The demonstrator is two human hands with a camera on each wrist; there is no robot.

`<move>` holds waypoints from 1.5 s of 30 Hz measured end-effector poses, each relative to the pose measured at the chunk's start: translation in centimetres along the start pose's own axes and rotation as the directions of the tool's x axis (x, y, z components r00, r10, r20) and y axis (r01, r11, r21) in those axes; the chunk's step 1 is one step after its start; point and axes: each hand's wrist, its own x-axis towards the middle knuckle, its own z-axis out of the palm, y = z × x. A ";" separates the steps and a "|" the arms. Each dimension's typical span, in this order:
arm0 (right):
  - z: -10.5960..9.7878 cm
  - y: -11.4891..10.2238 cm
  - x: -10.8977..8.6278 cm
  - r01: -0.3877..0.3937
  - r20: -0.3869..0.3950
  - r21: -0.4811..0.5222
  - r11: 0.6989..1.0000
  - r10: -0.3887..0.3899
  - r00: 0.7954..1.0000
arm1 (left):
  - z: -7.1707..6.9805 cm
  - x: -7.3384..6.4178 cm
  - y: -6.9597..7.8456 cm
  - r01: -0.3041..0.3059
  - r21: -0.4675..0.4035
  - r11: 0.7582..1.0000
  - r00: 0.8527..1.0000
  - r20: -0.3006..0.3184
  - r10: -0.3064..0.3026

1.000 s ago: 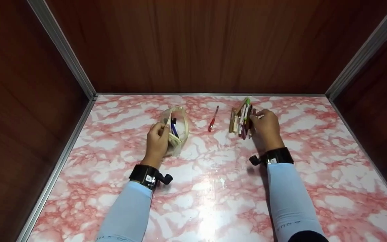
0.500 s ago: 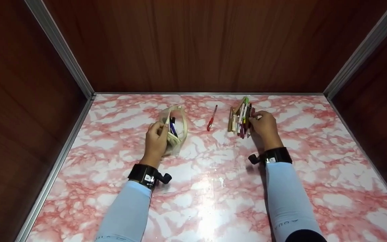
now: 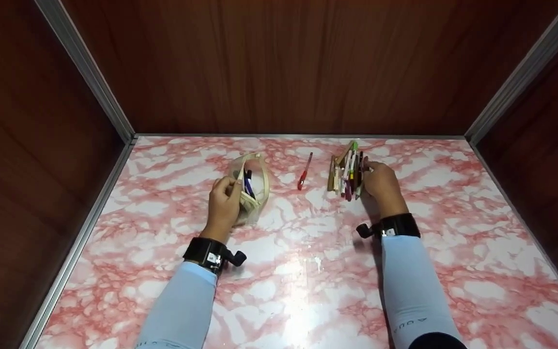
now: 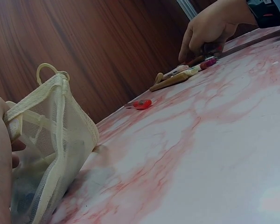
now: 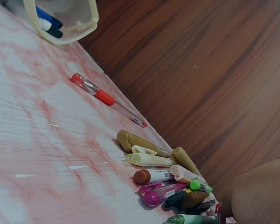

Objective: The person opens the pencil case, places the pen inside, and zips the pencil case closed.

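My left hand [image 3: 224,199] pinches the near-left rim of a cream mesh pencil pouch [image 3: 265,186]. The pouch gapes wide, and blue and dark pens [image 3: 248,185] lie inside it. In the left wrist view its zipped edge and loop show beside my fingers. At the right end of a bunch of pens and markers [image 3: 346,177], my right hand [image 3: 381,184] pinches a dark reddish pen [image 3: 366,163], mostly hidden by the fingers. The right wrist view has brown, cream, purple and green markers [image 5: 158,193] lying close together beside that hand.
Between pouch and bunch lies a red pen [image 3: 304,173] with a clear cap. The table [image 3: 298,271] has a red and white marbled top. Brown wood panels [image 3: 279,68] in grey metal frames stand at its back and both sides.
My right hand stays at the bunch, its fingers shifting slightly around the rightmost pens. The left hand keeps its grip on the pouch. The view shifts a little.
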 end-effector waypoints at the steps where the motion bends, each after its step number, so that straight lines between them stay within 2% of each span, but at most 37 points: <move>1: 0.0 0.0 0.0 0.001 0.005 -0.001 1.000 -0.001 1.000 | -0.1 0.0 0.0 0.002 -0.007 1.000 1.000 0.000 -0.002; 4: 0.2 0.1 -0.1 0.010 -0.007 -0.010 1.000 -0.010 1.000 | -0.2 -0.1 0.0 0.006 -0.016 1.000 1.000 0.000 -0.006; 11: 0.3 0.3 -0.2 0.008 -0.130 -0.015 1.000 -0.010 0.991 | -0.5 -0.1 0.0 -0.003 -0.006 1.000 1.000 0.003 0.003; 17: 0.1 0.0 -0.2 0.024 -0.194 0.123 0.992 0.001 0.981 | -0.5 0.0 -0.3 0.000 -0.006 1.000 1.000 -0.003 0.000; 23: -0.4 -1.3 -0.5 0.087 -0.247 0.256 0.963 -0.022 0.969 | -0.6 0.1 -0.4 -0.009 0.001 1.000 1.000 -0.003 0.009; 26: -0.4 -2.1 -0.6 0.117 -0.244 0.345 0.931 -0.031 0.969 | -0.6 0.1 -0.4 -0.021 0.008 1.000 1.000 -0.003 0.021; 28: -0.3 -2.8 -0.6 0.129 -0.236 0.423 0.897 -0.028 0.971 | -0.6 0.1 -0.4 -0.023 0.009 1.000 1.000 -0.004 0.023; 30: -0.1 -3.5 -0.5 0.126 -0.209 0.512 0.850 -0.019 0.978 | -0.6 0.1 -0.3 -0.018 0.007 1.000 1.000 -0.004 0.018; 33: 0.2 -5.0 -0.8 0.127 -0.181 0.590 0.797 -0.022 0.983 | -0.6 0.1 -0.2 -0.020 0.001 1.000 1.000 -0.002 0.020; 35: 0.5 -5.9 -1.0 0.136 -0.167 0.608 0.782 -0.042 0.985 | -0.5 0.1 -0.1 -0.020 -0.003 1.000 1.000 -0.001 0.020; 41: 2.4 -8.7 -2.0 0.184 -0.123 0.615 0.767 -0.137 0.983 | -0.2 0.0 -0.1 -0.009 -0.007 1.000 1.000 0.003 0.009; 45: 3.7 -9.8 -2.7 0.198 -0.075 0.599 0.776 -0.192 0.978 | 0.0 0.0 -0.1 0.005 -0.014 1.000 1.000 0.012 -0.005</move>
